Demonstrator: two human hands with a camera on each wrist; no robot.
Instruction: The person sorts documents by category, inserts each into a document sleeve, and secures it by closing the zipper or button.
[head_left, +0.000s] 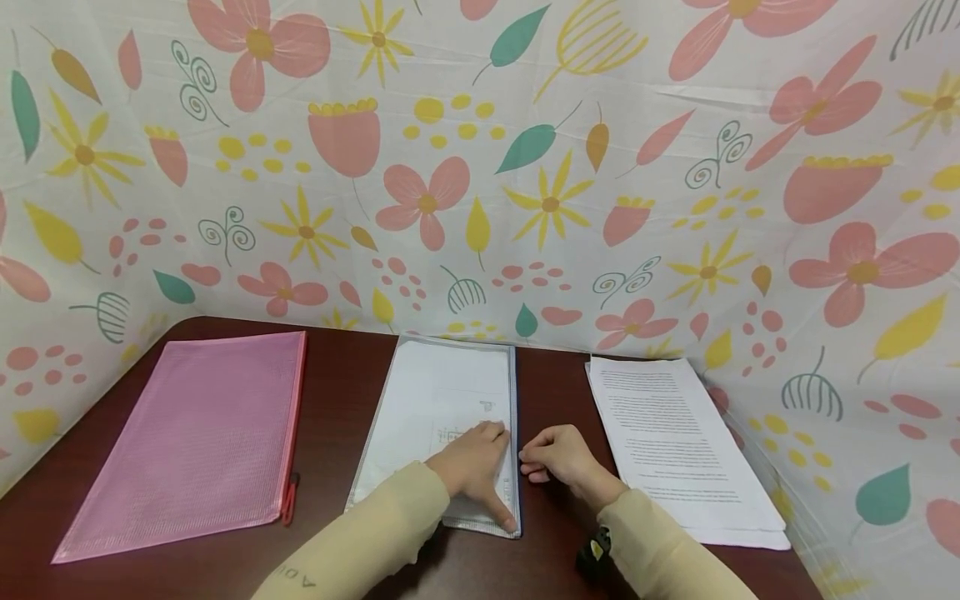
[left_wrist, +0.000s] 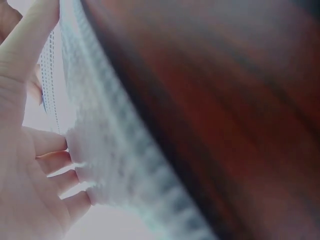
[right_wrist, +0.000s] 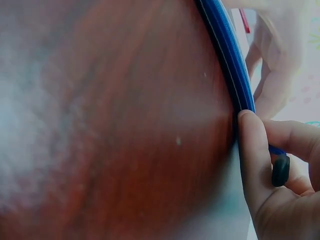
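Observation:
A clear mesh zipper pouch (head_left: pixel 442 375) with white papers inside lies on the middle of the table, its blue zipper (right_wrist: pixel 231 60) along the right edge. My left hand (head_left: pixel 476 462) rests on the pouch's right part, thumb spread toward the near right corner and fingertips near the zipper edge. At that edge my right hand (head_left: pixel 562 458) pinches the zipper pull between thumb and index finger. A blue cord with a dark tip (right_wrist: pixel 281 171) sticks out among the right fingers; the slider itself is hidden by them.
On the left of the dark red-brown table (head_left: pixel 337 400) lies a pink mesh zipper pouch (head_left: pixel 195 433) with a red zipper and pull cord. A stack of printed papers (head_left: pixel 675 450) lies on the right. Behind hangs a flower-patterned cloth (head_left: pixel 480 167).

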